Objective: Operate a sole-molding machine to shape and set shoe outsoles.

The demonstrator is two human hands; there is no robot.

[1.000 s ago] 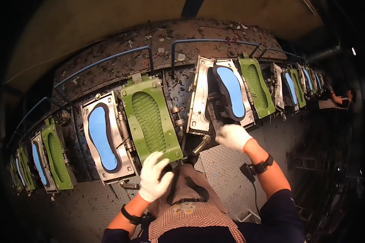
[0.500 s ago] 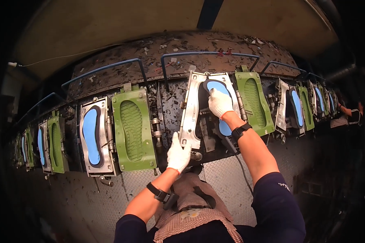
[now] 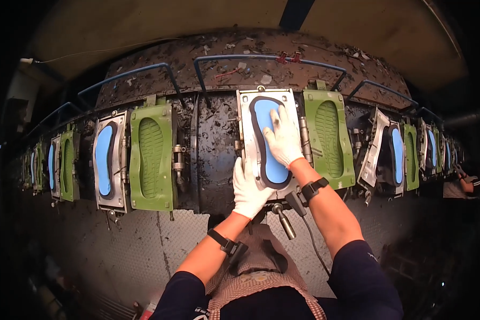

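Observation:
A shoe sole with a blue face and black rim (image 3: 262, 114) lies in the silver metal mould frame (image 3: 245, 122) before me. My right hand (image 3: 284, 140), in a white glove with dark smudges, rests flat on the blue face, fingers apart. At the frame's lower left corner is my left hand (image 3: 248, 193), also gloved. Its fingers stretch up along the frame's side and its thumb reaches toward the sole's near end. Hinged to the frame's right is a green mould half (image 3: 329, 141) with a treaded, sole-shaped hollow.
More mould pairs line the bench both ways, including a green half (image 3: 151, 154) and a blue sole (image 3: 106, 160) at left. A metal handle (image 3: 284, 221) juts out below my mould. Blue rails (image 3: 266, 57) run behind; scraps litter the back surface. Another person's arm (image 3: 465, 184) shows far right.
The metal frame, tilted up before, now lies flat around the sole. My right hand has gone from curled fingers on the sole to spread fingers. My left hand stays at the frame's lower left.

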